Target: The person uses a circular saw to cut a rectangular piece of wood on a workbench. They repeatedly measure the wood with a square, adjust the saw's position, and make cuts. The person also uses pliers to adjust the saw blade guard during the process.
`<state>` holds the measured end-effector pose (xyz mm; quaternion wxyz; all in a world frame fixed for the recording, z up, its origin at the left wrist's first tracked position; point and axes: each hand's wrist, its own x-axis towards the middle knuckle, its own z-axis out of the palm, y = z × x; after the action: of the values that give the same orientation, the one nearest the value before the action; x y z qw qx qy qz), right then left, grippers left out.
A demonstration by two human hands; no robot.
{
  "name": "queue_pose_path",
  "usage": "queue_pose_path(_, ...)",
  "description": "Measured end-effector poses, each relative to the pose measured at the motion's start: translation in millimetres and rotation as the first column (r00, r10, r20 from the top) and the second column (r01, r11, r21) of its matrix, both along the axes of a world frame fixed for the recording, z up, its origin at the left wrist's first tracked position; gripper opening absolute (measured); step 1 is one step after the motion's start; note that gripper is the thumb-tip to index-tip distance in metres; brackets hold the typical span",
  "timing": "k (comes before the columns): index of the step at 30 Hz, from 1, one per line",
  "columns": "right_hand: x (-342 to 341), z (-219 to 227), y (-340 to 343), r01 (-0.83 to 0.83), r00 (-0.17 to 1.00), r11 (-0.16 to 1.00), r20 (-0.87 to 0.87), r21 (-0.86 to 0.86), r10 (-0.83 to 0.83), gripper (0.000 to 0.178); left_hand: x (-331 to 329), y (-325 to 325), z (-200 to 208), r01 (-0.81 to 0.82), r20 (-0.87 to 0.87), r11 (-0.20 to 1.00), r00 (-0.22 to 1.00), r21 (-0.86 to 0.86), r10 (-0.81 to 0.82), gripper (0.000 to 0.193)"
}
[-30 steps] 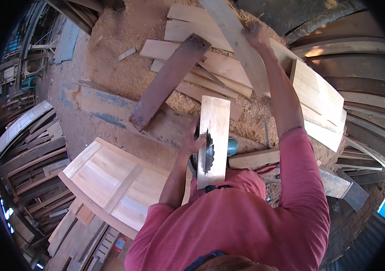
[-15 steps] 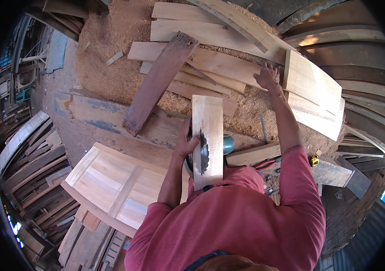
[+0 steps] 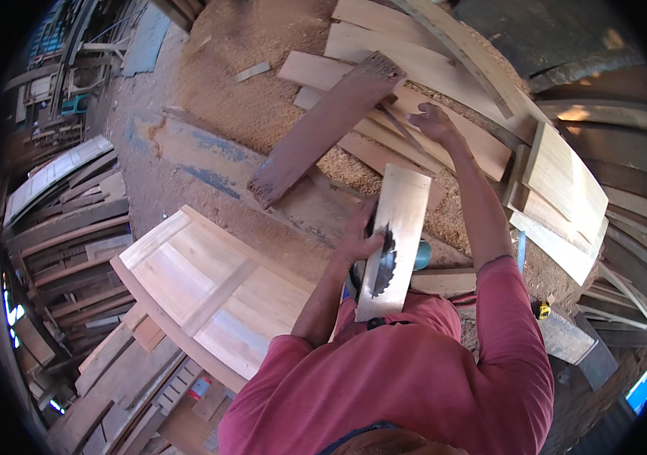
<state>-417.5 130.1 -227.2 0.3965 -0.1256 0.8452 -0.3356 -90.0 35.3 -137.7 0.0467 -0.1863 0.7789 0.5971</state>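
A circular saw is turned up in my lap, its toothed blade (image 3: 386, 267) rising through a slot in a pale wooden base board (image 3: 407, 199). Its teal motor housing (image 3: 422, 255) shows at the board's right side. My left hand (image 3: 359, 238) is closed on the saw at the board's left edge, thumb beside the blade, other fingers hidden. My right hand (image 3: 435, 125) stretches forward with fingers apart and nothing in them. It hangs over pale planks (image 3: 452, 144), just right of a dark reddish-brown plank (image 3: 323, 133) lying slanted across them.
A panelled wooden door (image 3: 217, 292) lies at my left. Pale boards (image 3: 566, 182) are stacked at the right, near a yellow tape measure (image 3: 544, 311). Sawdust (image 3: 240, 102) covers the ground ahead. Scrap timber (image 3: 73, 243) lines the far left.
My right hand has moved left, from beside the stacked boards toward the dark plank. The whole view has shifted and turned. My left hand keeps its hold on the saw.
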Motion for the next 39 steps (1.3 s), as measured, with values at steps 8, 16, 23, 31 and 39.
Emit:
queue_pose_path(8, 49.3, -3.2, -100.1, 0.076, 0.796, 0.992, 0.606, -0.096, -0.002, 0.049, 2.5, 5.6, -6.8, -0.010, -0.042, 1.000, 0.999, -0.030, 0.008, 0.083)
queue_pose_path(16, 87.7, -38.5, -151.1, 0.558, 0.689, 0.793, 0.669, -0.244, -0.278, 0.033, 4.9, 1.7, 10.9, -0.055, -0.033, 0.998, 0.998, -0.038, 0.054, 0.082)
queue_pose_path(23, 61.5, -14.2, -212.2, 0.206, 0.938, 0.929, 0.334, -0.308, -0.097, 0.012, 9.4, 4.0, 12.0, -0.042, 0.059, 0.997, 0.997, -0.069, 0.047, 0.084)
queue_pose_path(31, 108.7, 37.9, -287.0, -0.563, 0.771, 0.751, -0.546, -0.344, 0.328, 0.043, 14.1, 9.0, 7.5, -0.080, -0.043, 0.995, 0.996, -0.061, 0.077, 0.081)
queue_pose_path(39, -10.9, 45.4, -107.9, -0.348, 0.906, 0.932, -0.293, -0.103, 0.306, 0.046, 11.1, 8.3, 8.5, -0.118, -0.074, 0.991, 0.991, -0.070, 0.113, 0.078)
